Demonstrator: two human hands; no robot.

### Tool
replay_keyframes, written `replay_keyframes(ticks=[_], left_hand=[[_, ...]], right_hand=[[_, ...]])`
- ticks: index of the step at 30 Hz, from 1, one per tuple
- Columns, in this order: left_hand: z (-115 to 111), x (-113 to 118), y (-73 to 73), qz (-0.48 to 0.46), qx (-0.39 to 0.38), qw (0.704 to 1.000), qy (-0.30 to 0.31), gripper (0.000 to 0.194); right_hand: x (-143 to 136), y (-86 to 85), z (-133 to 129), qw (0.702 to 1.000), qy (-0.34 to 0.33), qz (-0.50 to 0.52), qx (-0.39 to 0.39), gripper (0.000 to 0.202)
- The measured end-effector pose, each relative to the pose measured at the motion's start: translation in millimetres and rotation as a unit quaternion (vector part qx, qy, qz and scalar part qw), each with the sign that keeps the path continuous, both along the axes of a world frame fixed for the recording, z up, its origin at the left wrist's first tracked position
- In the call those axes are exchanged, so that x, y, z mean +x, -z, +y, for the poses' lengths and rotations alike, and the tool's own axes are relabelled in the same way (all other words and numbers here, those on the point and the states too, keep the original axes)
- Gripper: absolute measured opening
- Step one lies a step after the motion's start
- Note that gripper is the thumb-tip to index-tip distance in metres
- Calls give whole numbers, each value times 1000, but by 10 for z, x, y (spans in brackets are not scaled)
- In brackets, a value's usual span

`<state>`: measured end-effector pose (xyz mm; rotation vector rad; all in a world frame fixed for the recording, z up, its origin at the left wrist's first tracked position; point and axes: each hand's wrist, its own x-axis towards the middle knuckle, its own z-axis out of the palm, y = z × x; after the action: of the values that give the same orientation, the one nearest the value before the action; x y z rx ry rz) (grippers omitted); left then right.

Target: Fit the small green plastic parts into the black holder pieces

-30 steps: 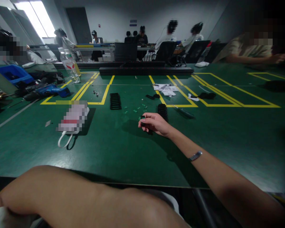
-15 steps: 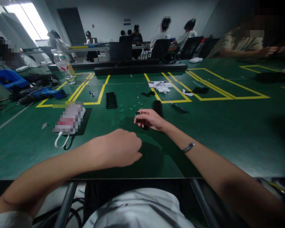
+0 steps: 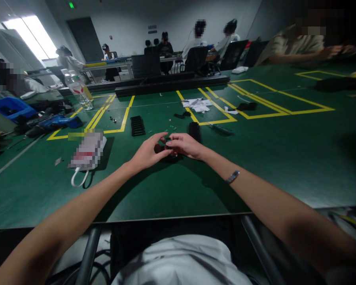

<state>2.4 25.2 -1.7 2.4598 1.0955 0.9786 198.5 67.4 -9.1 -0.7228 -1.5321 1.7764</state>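
Observation:
Over the green table point(image 3: 172, 190), my right hand point(image 3: 185, 145) pinches a small black part point(image 3: 167, 140) between its fingers. My left hand point(image 3: 150, 151) has come up against it from the left, thumb and fingers apart around the same spot; whether it touches the part cannot be made out. Small green clear pieces point(image 3: 172, 128) lie just beyond the hands. A black slotted rack point(image 3: 138, 126) rests behind my left hand, and a black ribbed block point(image 3: 194, 131) stands right behind my right hand.
A white power bank point(image 3: 90, 150) with a strap lies at the left. Behind it are a clear bottle point(image 3: 78, 91), a blue bin point(image 3: 10, 107) and a blue power tool point(image 3: 57, 122). White papers point(image 3: 198, 105) and a screwdriver point(image 3: 219, 129) lie at the back right. People sit beyond.
My left hand has moved forward from near the table's front edge to meet my right hand, and its fingers have opened. The view has tilted slightly.

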Motion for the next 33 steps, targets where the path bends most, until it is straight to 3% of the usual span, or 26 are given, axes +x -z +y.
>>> replay_keyframes(ticks=[4, 18, 24, 33], left_hand=[[3, 41, 23, -30, -17, 999, 18, 48], [35, -8, 61, -40, -38, 998, 36, 54], [29, -28, 40, -22, -96, 994, 36, 60], [85, -21, 11, -31, -140, 989, 44, 48]], right_hand=[[6, 5, -6, 1000, 11, -23, 12, 31], [59, 22, 16, 997, -15, -57, 46, 28], [77, -15, -13, 994, -22, -66, 81, 26], [92, -37, -34, 988, -49, -96, 110, 35]])
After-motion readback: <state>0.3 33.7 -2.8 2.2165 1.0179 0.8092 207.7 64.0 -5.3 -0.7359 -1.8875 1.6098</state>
